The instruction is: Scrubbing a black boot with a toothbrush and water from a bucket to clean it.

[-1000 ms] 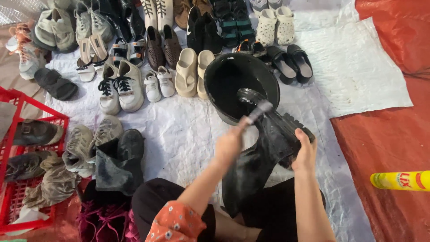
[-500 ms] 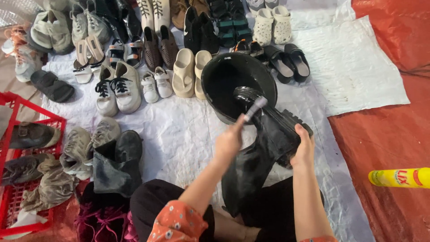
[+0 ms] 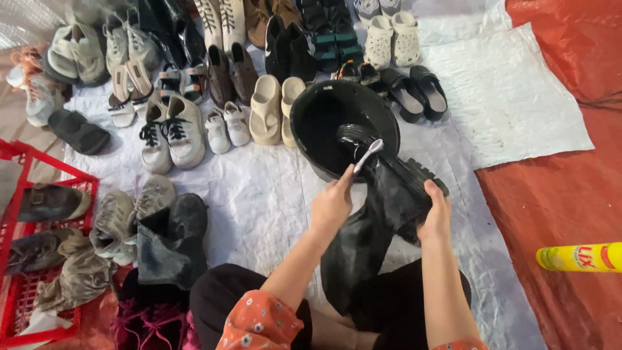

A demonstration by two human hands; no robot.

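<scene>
Scrubbing a tall black rubber boot [image 3: 389,201] propped over the round black plastic basin [image 3: 324,116], left hand [image 3: 332,206] clenching a small white brush [image 3: 368,155], right hand [image 3: 435,214] gripping the sole, possibly risking the wet boot slipping free.

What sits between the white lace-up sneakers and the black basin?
Head view: a small white pair of shoes, then beige slides, side by side between the white sneakers and the black basin.

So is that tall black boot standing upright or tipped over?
Tipped. The black boot lies slanted, its chunky sole facing up over the black basin, steadied by the right hand while the left hand holds a brush.
</scene>
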